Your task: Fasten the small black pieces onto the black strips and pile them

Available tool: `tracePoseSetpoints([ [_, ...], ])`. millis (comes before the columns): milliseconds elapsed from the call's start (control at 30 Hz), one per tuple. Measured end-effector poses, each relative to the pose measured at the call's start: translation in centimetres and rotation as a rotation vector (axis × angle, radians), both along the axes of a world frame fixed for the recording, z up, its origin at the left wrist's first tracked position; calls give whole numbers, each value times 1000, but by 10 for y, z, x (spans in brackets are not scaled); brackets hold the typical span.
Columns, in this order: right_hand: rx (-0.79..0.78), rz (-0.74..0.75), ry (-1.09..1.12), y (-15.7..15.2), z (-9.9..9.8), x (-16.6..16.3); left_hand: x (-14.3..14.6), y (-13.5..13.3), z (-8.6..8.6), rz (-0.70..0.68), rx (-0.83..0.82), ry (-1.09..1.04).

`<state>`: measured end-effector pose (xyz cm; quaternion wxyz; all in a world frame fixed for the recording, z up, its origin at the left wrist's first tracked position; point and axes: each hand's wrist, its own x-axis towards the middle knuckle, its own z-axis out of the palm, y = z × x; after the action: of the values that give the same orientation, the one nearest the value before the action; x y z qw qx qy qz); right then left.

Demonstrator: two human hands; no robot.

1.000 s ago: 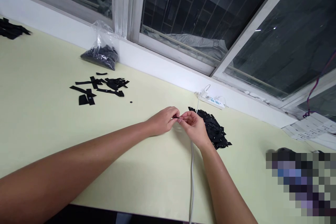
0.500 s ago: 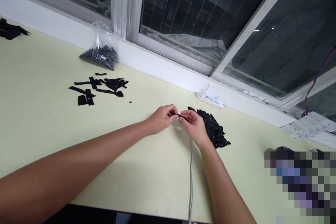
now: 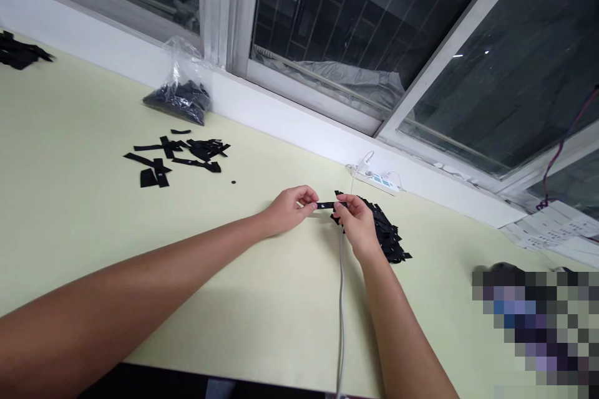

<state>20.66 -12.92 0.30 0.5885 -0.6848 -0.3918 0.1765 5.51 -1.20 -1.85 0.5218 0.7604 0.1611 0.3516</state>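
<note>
A short black fabric strip (image 3: 326,205) is stretched level between my two hands, just above the pale yellow table (image 3: 93,212). My left hand (image 3: 292,209) pinches its left end. My right hand (image 3: 358,224) pinches its right end, fingers closed. Right behind my right hand lies a heap of several similar black strips (image 3: 386,230).
A grey cable (image 3: 341,312) runs from the table's near edge up under my right hand. Loose black strips (image 3: 178,156) lie spread at the left, with a clear bag of black pieces (image 3: 180,93) by the window sill. A white power strip (image 3: 381,181) sits against the wall.
My hands have drawn apart, and the black strip, bunched between the fingertips a second ago, is now pulled out straight between them.
</note>
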Motion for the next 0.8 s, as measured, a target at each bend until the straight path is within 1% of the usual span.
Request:
tracePoseSetpoints([
  [67, -51, -148, -153, -4, 0, 11, -2, 0, 2, 23, 12, 10],
  [133, -176, -350, -339, -9, 1, 23, -4, 1, 4, 59, 20, 9],
  [167, -259, -428, -406, -12, 0, 29, -5, 1, 5, 79, 20, 3],
  [233, -424, -507, -472, -17, -1, 39, -6, 0, 9, 123, 4, -13],
  [300, -505, -551, -510, -19, -1, 43, -7, -1, 13, 181, -17, -30],
  [367, -471, -617, -573, -20, -1, 44, -9, -2, 18, 241, -25, -40],
  [433, -362, -689, -632, -20, 1, 42, -10, -3, 22, 294, -24, -42],
  [533, -236, -725, -574, -19, 4, 37, -9, -4, 26, 348, -14, -39],
  [600, -182, -714, -458, -17, 5, 34, -6, -5, 26, 321, -5, -20],
  [667, -92, -704, -341, -16, 5, 28, -3, -7, 24, 257, 1, 16],
  [733, 15, -676, -267, -15, 5, 22, -1, -8, 20, 211, 16, 44],
  [800, 80, -639, -230, -13, 4, 16, -2, -6, 16, 204, 39, 46],
])
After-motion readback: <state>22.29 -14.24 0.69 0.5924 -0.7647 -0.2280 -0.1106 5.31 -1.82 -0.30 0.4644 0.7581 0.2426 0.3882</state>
